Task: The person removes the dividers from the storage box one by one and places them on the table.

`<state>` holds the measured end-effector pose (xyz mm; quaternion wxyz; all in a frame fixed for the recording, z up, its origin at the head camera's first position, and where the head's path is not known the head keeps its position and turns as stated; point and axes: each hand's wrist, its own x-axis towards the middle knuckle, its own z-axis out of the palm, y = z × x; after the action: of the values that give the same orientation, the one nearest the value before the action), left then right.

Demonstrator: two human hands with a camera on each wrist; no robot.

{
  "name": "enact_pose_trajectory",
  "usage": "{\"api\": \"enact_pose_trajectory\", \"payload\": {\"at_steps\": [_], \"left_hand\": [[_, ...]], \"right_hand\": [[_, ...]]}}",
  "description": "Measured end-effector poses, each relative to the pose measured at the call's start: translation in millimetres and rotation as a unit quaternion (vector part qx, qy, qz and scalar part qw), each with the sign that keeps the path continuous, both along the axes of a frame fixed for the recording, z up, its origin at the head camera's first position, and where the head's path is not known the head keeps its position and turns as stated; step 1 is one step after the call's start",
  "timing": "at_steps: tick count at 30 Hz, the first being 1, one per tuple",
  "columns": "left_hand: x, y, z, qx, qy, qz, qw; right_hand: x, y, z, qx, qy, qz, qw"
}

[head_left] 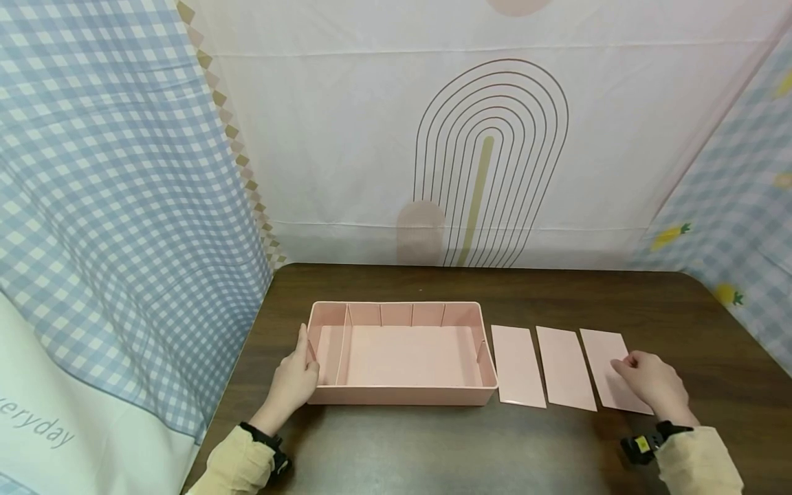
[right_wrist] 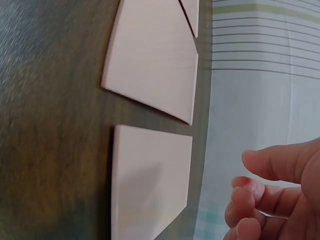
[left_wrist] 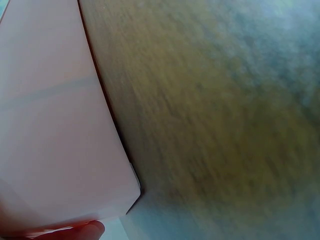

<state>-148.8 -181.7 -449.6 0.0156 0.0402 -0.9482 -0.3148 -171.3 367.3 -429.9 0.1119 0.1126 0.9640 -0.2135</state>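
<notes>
- A pale cloth [head_left: 334, 144] with line-drawn arches hangs behind the worktop.
- The dark wood-grain worktop [head_left: 458, 447] carries everything else.
- A shallow pink box [head_left: 408, 396] sits left of the panels; its thin divider [head_left: 343, 347] marks off a narrow left section from a wide right one.
- Three flat pink panels lie in a row to the box's right, slightly apart: left panel [head_left: 518, 364] just beside the box, middle panel [head_left: 566, 368], right panel [head_left: 601, 364].
- The right hand [head_left: 658, 386] is at the right panel, fingers loosely curled, thumb narrowly apart, holding nothing.
- The left hand [head_left: 289, 379] touches the box's left end, index finger straight; whether it pinches the wall, I cannot tell.
</notes>
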Motion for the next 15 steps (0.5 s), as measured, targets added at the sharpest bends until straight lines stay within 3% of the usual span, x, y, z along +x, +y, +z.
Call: {"api": "enact_pose_trajectory", "payload": {"at_steps": [15], "left_hand": [[0.7, 0.7, 1.7, 0.006, -0.003, 0.001, 1.0000]], "right_hand": [[2.8, -16, 9.5, -0.002, 0.036, 0.026, 0.9990]]}}
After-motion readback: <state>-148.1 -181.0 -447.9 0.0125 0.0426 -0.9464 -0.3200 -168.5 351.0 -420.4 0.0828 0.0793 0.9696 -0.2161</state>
